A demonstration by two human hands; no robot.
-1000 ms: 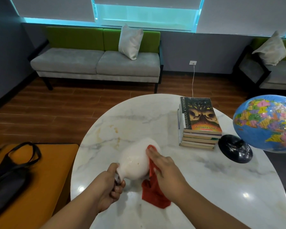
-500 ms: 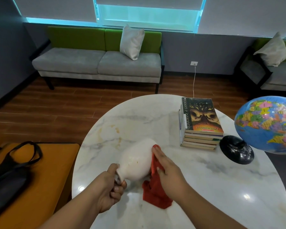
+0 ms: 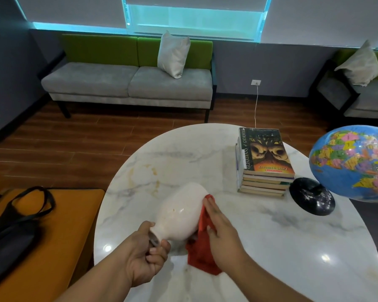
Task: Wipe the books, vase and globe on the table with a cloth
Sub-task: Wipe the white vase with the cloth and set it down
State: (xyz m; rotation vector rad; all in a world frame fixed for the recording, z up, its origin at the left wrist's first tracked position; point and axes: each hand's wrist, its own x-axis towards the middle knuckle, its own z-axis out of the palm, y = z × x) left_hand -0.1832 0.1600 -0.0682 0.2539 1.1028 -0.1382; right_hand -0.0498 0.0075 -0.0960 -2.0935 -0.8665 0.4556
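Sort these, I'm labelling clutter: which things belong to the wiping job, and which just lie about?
Job: white ceramic vase in the left hand; red cloth under the right hand; stack of paperback books; blue globe on black base; white marble table.
Lying about: black bag; orange bench; grey-and-green sofa; white cushion.

The mouth of the vase (image 3: 181,212) is mostly hidden inside the left hand (image 3: 144,256). Much of the cloth (image 3: 202,260) lies covered by the right hand (image 3: 222,234) and the vase. The globe (image 3: 354,162) is cut off by the right edge, the counter (image 3: 292,247) by the bottom edge, and the bag (image 3: 11,232) by the left edge. Of the books (image 3: 264,184), the lower ones show only their page edges, with no titles to read.
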